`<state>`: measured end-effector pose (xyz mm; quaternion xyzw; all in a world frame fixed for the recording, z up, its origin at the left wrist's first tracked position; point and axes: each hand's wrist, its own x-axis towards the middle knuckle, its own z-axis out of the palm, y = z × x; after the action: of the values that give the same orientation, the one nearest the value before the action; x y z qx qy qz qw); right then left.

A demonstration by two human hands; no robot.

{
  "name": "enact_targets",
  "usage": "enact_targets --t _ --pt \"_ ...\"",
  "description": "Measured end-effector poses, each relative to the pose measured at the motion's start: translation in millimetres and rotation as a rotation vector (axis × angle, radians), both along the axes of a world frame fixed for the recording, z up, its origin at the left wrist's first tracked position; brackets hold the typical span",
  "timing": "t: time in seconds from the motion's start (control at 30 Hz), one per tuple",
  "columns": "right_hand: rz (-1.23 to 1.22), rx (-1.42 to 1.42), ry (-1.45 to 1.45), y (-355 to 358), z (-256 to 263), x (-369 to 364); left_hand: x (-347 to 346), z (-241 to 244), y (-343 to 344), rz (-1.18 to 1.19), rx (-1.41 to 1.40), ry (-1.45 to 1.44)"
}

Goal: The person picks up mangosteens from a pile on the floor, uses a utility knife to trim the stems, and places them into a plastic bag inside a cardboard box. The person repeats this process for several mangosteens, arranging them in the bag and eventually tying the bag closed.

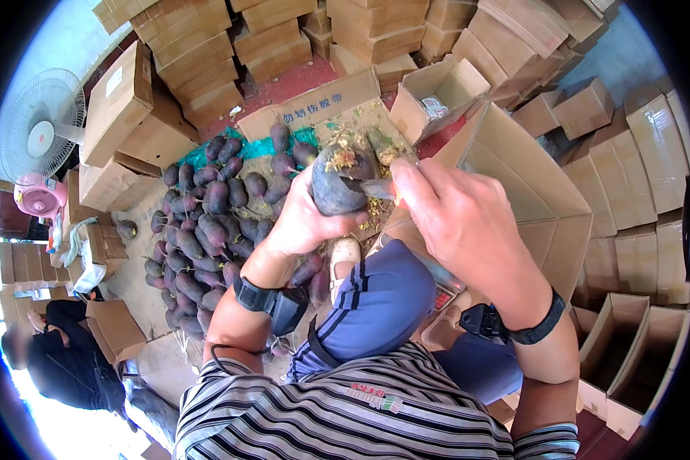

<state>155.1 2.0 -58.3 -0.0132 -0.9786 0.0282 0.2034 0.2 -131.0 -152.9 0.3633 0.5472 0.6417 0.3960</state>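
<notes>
A large dark purple radish (334, 183) is gripped from below and the left by my left hand (313, 221), its cut, yellowish leafy crown facing up. My right hand (457, 215) holds a knife (378, 188) by its handle, and the blade meets the radish's right side near a dark notch. Beyond my hands, another root with a trimmed end (382, 146) lies on cardboard strewn with leaf scraps. To the left, a big heap of dark purple radishes (207, 230) is spread over cardboard, with teal plastic (257, 150) at its far edge.
An open cardboard box (523, 172) stands close at my right, a smaller open one (437, 92) beyond it. Stacked cartons (374, 29) line the far side and right. At left are a pink fan (41, 141) and a person in dark clothes (72, 362) near a box.
</notes>
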Motion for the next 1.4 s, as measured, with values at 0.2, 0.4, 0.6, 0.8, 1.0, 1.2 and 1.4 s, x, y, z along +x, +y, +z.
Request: enact_targets --t 0.2,0.4,0.6,0.8,1.0,1.2,1.4 --pt "-0.006 -0.011 0.03 2.8 -2.7 -0.2 -1.1 0.6 -3.1 -0.043 -0.004 -0.059" --pt "-0.06 0.093 -0.024 6.1 0.6 5.5 7.5 10.5 -0.1 0.038 -0.011 0.063" --pt "-0.299 0.127 -0.058 -12.9 -8.3 2.0 31.2 10.0 12.8 0.402 -0.048 0.323" --pt "-0.038 0.135 0.003 19.1 5.0 -1.2 16.3 20.3 1.5 0.037 -0.023 0.032" --pt "-0.239 0.3 0.046 28.6 -2.5 -13.6 5.1 14.2 -5.0 -0.253 0.076 -0.335" --pt "-0.304 -0.118 -0.007 35.1 19.0 2.5 0.1 10.6 -0.1 -0.209 0.059 -0.308" --pt "-0.105 -0.577 -0.03 24.3 19.6 -5.7 5.9 13.2 17.2 -0.094 0.015 -0.028"
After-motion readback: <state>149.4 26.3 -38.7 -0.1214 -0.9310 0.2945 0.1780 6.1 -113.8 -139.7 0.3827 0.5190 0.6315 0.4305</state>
